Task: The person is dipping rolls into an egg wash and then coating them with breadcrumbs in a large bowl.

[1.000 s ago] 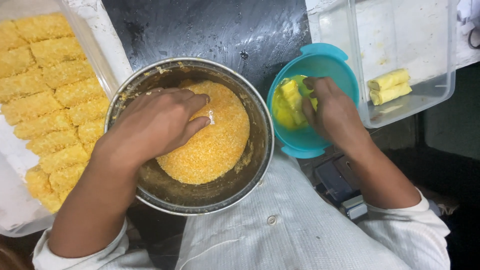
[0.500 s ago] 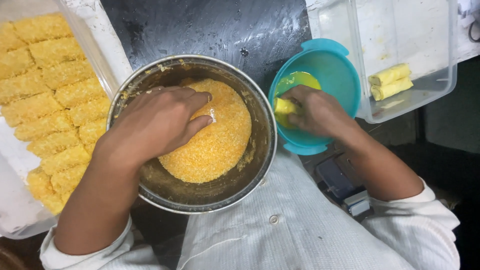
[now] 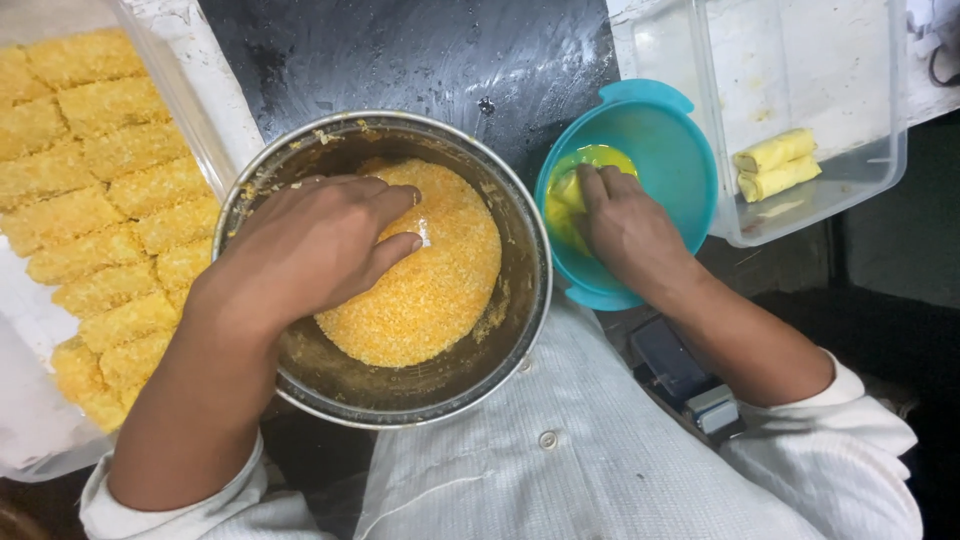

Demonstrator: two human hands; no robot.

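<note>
My left hand (image 3: 320,245) lies palm down on the mound of orange breadcrumbs (image 3: 430,280) inside the round steel bowl (image 3: 300,395), fingers spread loosely and pressed into the crumbs. A small pale bit shows just at my fingertips; I cannot tell whether anything is gripped under the palm. The crumbs sit heaped in the middle of the bowl, with smears of crumb clinging to its wall.

My right hand (image 3: 625,225) reaches down into the teal plastic bowl (image 3: 680,150) just beside the steel one, fingers curled into the yellow egg wash (image 3: 600,160) at its bottom. They close around a pale roll (image 3: 565,195) lying in the liquid, though how firmly I hold it I cannot tell.

To the right of the teal bowl stands a clear plastic container (image 3: 870,170) with two uncoated pale rolls (image 3: 775,165) lying side by side near its corner. Far to my left, a tray (image 3: 30,400) holds rows of crumb-coated rolls (image 3: 100,200) packed close together. All of it rests on a dark worktop (image 3: 420,60). My white sleeves (image 3: 860,440) and shirt front fill the lower part of the view.
</note>
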